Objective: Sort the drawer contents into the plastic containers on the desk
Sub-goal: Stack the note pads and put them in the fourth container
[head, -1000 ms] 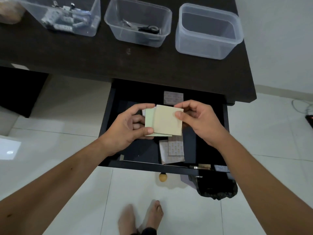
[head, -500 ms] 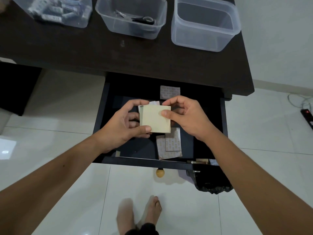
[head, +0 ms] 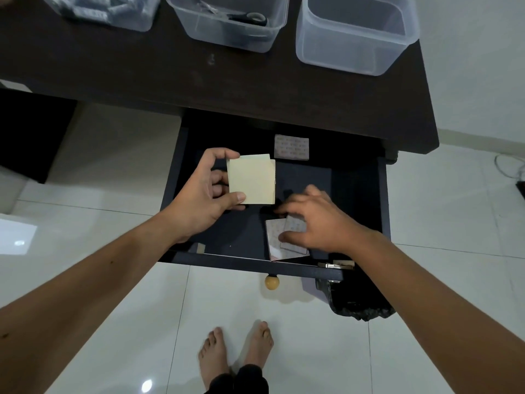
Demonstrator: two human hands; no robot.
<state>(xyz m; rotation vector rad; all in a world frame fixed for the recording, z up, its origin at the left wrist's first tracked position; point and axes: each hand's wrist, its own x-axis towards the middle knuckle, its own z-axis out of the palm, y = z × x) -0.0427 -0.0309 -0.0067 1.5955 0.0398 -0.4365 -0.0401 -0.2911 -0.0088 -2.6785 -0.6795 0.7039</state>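
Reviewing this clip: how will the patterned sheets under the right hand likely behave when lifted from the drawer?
The patterned sheets look thin and flat, so probably light and somewhat floppy. They overlap loosely, so they may slide apart under the right hand. Lying flush on the drawer floor, an edge likely needs prying up.

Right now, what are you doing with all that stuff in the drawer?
A person is emptying an open drawer into clear tubs on the desk. The left hand holds a small stack of pale yellow cards above the drawer. The right hand is flat on two printed sheets near the drawer's front. One more sheet lies at the back. The right tub looks empty; the middle tub has scissors.
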